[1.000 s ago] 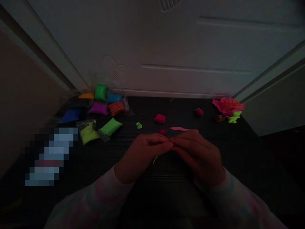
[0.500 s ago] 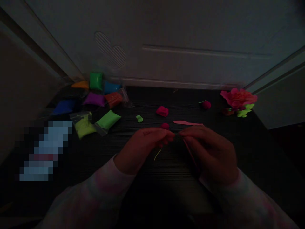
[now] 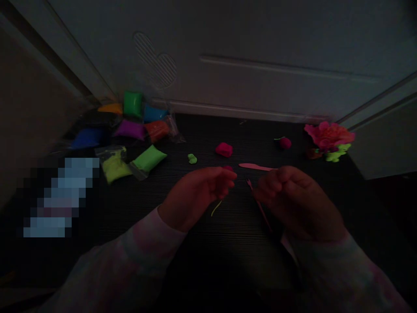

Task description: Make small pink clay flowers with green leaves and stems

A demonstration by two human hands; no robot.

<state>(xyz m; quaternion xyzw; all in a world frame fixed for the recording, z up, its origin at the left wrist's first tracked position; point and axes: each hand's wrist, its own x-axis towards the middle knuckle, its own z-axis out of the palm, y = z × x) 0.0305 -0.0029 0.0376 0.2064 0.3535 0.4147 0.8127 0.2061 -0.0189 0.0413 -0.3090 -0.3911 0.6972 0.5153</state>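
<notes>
My left hand (image 3: pixel 197 195) hovers over the dark table with its fingers loosely curved and apart, and nothing shows in it. Just behind its fingertips a dark red clay ball (image 3: pixel 228 168) is partly hidden. A thin yellow-green clay strand (image 3: pixel 216 208) lies under that hand. My right hand (image 3: pixel 299 202) is turned with its fingers curled in towards the thumb; whatever they hold is hidden. Beside it a pink fork-ended modelling tool (image 3: pixel 260 211) lies at a slant. A pink modelling knife (image 3: pixel 256 166) lies beyond, its right end behind my right hand.
Bags of coloured clay (image 3: pixel 149 160) crowd the left side. A red clay lump (image 3: pixel 224 150) and a small green lump (image 3: pixel 192 158) lie mid-table. Further right are a red ball with a green stem (image 3: pixel 285 143) and a pink flower (image 3: pixel 329 134). A white panel (image 3: pixel 260 95) stands behind.
My right hand has drawn back to the right and turned over, uncovering the pink fork-ended tool. My left hand's fingers have spread slightly. The view has shifted a little.
</notes>
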